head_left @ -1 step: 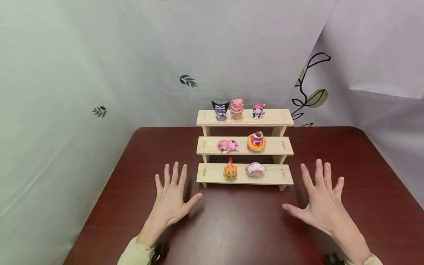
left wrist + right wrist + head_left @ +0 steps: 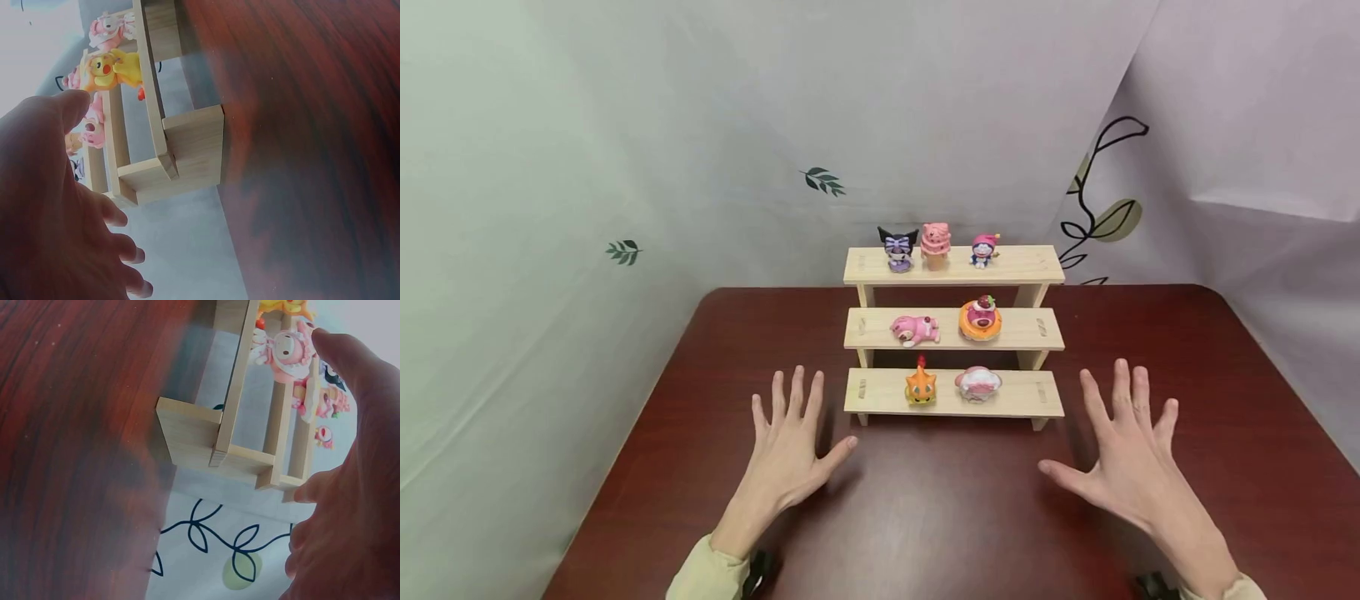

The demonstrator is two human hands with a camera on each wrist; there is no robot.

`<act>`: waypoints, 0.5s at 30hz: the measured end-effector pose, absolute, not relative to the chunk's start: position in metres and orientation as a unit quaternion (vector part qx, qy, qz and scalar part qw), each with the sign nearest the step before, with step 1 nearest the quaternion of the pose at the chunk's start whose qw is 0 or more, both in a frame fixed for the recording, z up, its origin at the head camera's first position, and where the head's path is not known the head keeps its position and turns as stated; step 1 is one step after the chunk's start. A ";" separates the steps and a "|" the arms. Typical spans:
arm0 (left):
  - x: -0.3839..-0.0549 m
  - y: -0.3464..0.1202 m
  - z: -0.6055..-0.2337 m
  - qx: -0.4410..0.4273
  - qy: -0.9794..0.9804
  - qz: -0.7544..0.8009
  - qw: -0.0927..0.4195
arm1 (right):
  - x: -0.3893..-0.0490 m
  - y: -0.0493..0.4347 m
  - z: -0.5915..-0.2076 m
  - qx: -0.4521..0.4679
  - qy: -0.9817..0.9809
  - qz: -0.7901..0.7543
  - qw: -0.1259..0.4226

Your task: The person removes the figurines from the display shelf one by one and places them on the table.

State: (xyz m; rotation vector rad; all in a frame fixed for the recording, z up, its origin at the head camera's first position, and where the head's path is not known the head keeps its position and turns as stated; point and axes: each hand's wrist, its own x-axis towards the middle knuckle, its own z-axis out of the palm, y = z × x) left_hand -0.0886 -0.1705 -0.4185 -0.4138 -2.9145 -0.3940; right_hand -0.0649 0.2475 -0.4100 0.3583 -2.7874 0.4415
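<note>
A three-step wooden shelf [image 2: 1026, 404] stands on the table with small figurines on it. On its top step are a black-eared figurine [image 2: 898, 250], a pink ice-cream-cone figurine [image 2: 936, 244] and a small blue one with a pink hat [image 2: 982, 252]. The middle step bears a pink figurine lying down [image 2: 915, 330] and one in an orange ring [image 2: 981, 320]. Below sit an orange figurine [image 2: 921, 387] and a pink-and-white one [image 2: 978, 384]. My left hand [image 2: 786, 458], fingers spread, is left of the shelf, holding nothing. To the right, my right hand [image 2: 1127, 467] is likewise spread and holds nothing.
The dark red-brown table [image 2: 917, 517] has rounded back corners. Pale cloth [image 2: 722, 125] with printed leaves hangs behind the table and along both sides. A black band [image 2: 758, 571] shows at the left wrist, below a light sleeve [image 2: 711, 571].
</note>
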 end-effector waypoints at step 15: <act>-0.113 -0.164 -0.404 -0.157 -0.960 -0.200 0.120 | -0.064 0.249 -0.406 0.158 -0.946 0.189 0.211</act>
